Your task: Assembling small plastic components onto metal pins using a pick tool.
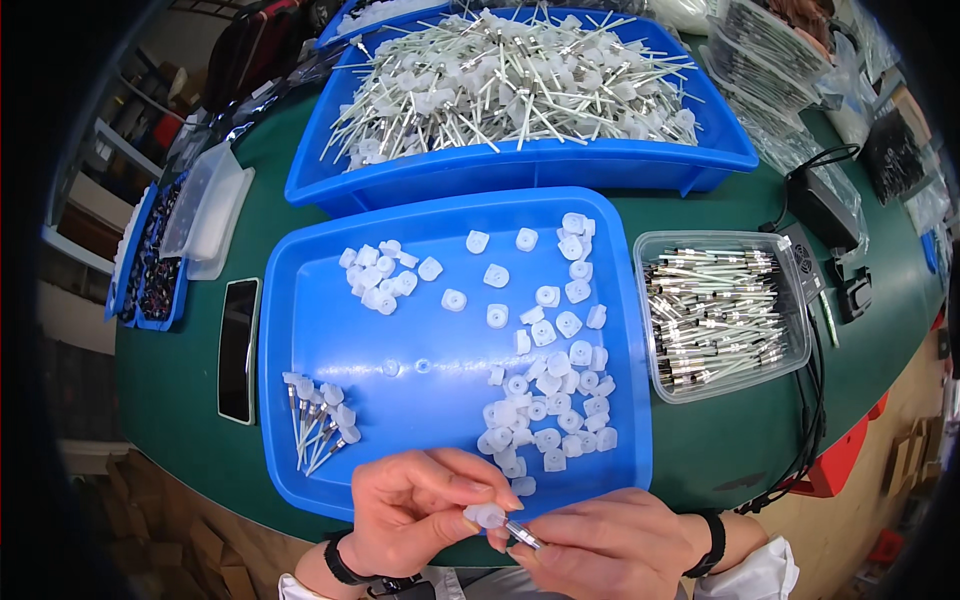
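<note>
At the near edge of the shallow blue tray (440, 370), my left hand (425, 505) pinches a small translucent white plastic cap (486, 515). My right hand (605, 545) grips a thin stick with a silver metal end (523, 533), and that end meets the cap. Inside the tray, loose white caps (545, 400) crowd the right side, and a smaller cluster of caps (375, 272) lies at the far left. Several capped sticks (322, 420) rest together in the tray's near left corner.
Behind the tray stands a blue bin (540, 175) heaped with capped sticks. To the right, a clear container (655, 300) holds uncapped sticks. A phone (238, 350) lies left of the tray. Black cables (815, 420) and a power adapter (825, 205) sit at the right, on the green table (180, 400).
</note>
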`<state>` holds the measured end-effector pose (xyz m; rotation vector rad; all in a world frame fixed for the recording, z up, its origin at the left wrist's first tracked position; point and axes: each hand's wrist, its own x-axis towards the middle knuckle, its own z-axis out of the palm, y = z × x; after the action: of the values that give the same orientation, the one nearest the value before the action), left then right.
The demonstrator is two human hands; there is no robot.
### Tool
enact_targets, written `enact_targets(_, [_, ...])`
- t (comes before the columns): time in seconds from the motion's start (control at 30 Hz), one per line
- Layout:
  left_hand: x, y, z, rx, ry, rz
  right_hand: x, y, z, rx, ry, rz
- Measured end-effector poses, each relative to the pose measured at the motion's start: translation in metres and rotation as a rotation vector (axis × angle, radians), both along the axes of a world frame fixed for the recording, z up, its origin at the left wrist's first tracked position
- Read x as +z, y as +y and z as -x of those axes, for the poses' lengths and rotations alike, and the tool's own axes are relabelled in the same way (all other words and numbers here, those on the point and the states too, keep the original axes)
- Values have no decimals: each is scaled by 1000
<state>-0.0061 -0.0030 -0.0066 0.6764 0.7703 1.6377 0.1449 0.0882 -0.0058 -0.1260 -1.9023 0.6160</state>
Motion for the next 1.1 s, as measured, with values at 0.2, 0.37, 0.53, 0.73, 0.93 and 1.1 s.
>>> enact_targets(0.2, [-1, 0, -2, 61, 92, -14, 3, 0, 0, -25, -49, -33])
enact_targets(0.37, [-1, -1, -3, 85, 183, -22, 11, 4, -1, 0, -137, -45])
enact_targets(0.53, [0, -2, 2, 48, 365, -26, 10, 5, 2, 68, -126, -20])
enact_targets(0.73, [2, 3, -2, 16, -27, 135, 8, 3, -2, 104, -155, -68])
enact_targets(0.93, [2, 3, -2, -17, -120, 143, 8, 3, -3, 100, -156, -82])
enact_targets(1.1, [-6, 1, 7, -139, -154, 61, 8, 4, -3, 94, -155, -79])
